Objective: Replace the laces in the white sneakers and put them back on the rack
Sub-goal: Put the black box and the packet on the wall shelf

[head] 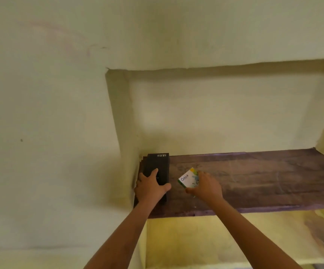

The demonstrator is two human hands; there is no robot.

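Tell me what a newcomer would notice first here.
A wall niche with a brown shelf dominates the right. At the shelf's left end the left hand grips a black box; beside it the right hand holds a small white box marked Odonil.

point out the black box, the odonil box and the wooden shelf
black box [161, 163]: head view, on its dark top face
Odonil box [186, 180]: head view, on its white printed face
wooden shelf [264, 181]: head view, on the bare board
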